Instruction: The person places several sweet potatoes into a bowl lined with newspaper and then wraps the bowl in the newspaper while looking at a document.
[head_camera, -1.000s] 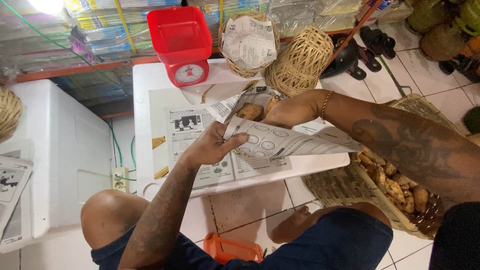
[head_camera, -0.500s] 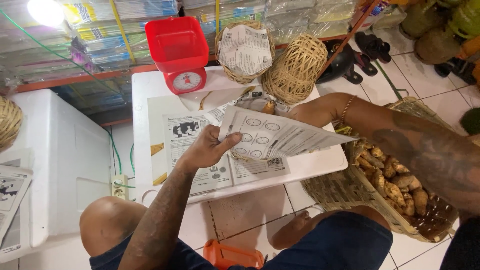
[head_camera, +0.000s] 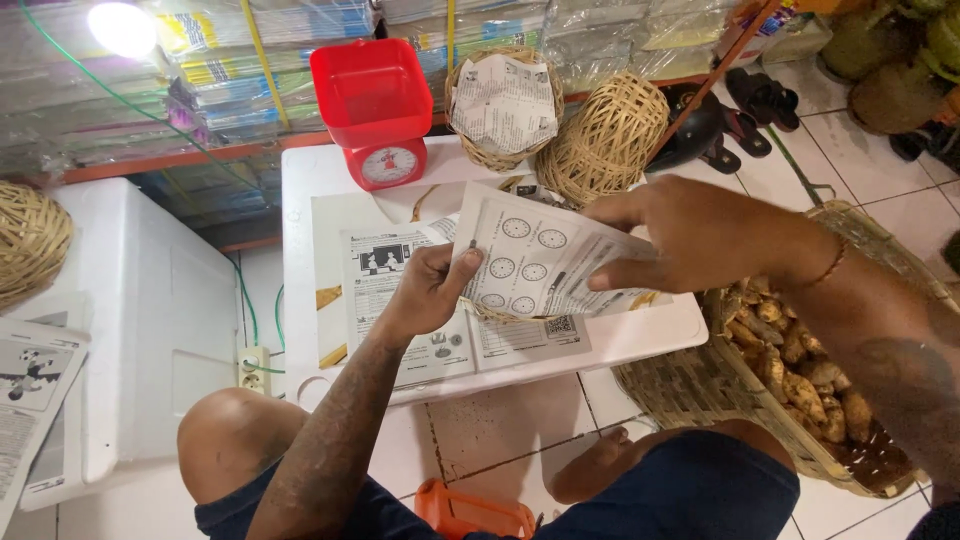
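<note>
The left hand (head_camera: 430, 290) pinches the near left corner of a printed paper sheet (head_camera: 540, 262), thumb on top and fingers curled under its edge. The right hand (head_camera: 690, 235) grips the far right edge of the same sheet, thumb beneath and index finger stretched out along the top. The sheet is held in the air just above the white table (head_camera: 640, 340), tilted, with its long axis running from the lower left up toward the right; its face, printed with rows of small clock dials, is turned up toward the camera.

Under it on the table lie more printed sheets (head_camera: 440, 340), flat, with a small black square code near the front edge. At the back of the table stands a red kitchen scale (head_camera: 375, 110) with a square red pan and a round white dial. Beside it to the right is a round woven basket (head_camera: 505, 105) lined with folded printed paper, and next to that an upturned woven basket (head_camera: 600, 125). Behind them, stacks of clear-wrapped packages (head_camera: 230, 60) with yellow and blue bands fill a shelf. On the floor to the right, touching the table's corner, a large flat basket (head_camera: 720, 390) holds knobbly tan roots (head_camera: 800, 370). A white box (head_camera: 150, 300) stands to the left, and an orange plastic object (head_camera: 470, 512) lies on the floor between the person's knees.
</note>
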